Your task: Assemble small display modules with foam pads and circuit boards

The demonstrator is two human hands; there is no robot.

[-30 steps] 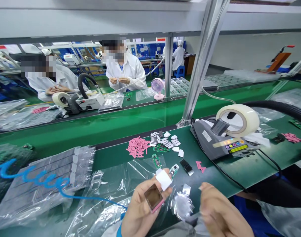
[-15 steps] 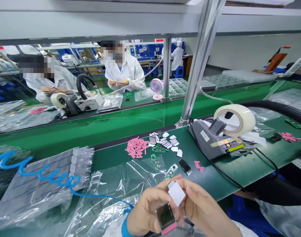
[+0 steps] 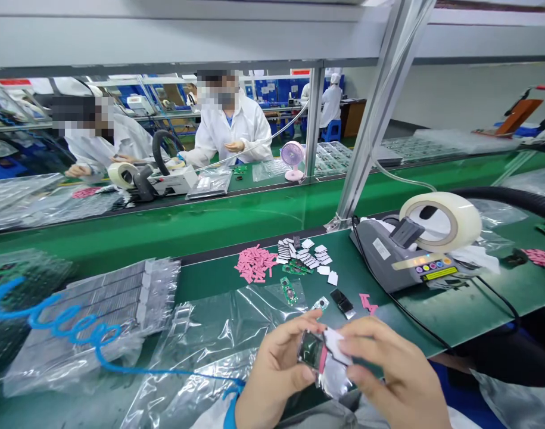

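My left hand (image 3: 279, 363), with a blue wrist strap (image 3: 231, 408) round its wrist, grips a small dark display screen (image 3: 311, 350) by its edges. A pink strip (image 3: 323, 359) runs along the screen's right side. Between thumb and fingers, my right hand (image 3: 388, 363) holds a white pad (image 3: 337, 345) with a dark edge, close against the screen. Below the pad hangs a shiny clear film (image 3: 335, 378); which part it belongs to I cannot tell. Just beyond my hands lie a green circuit board (image 3: 320, 305) and dark screens (image 3: 342, 302).
Pink strips (image 3: 255, 264) and white pads (image 3: 322, 253) lie in piles ahead. A tape dispenser (image 3: 388, 256) stands right, its cable near the table edge. Plastic sheeting (image 3: 209, 333), stacked trays (image 3: 106, 316) and a coiled blue cord (image 3: 82, 333) are left. Co-workers (image 3: 230, 128) sit opposite.
The screen has turned so its pink strip faces right. My right hand has brought the white pad down beside that strip. The view has shifted slightly left.
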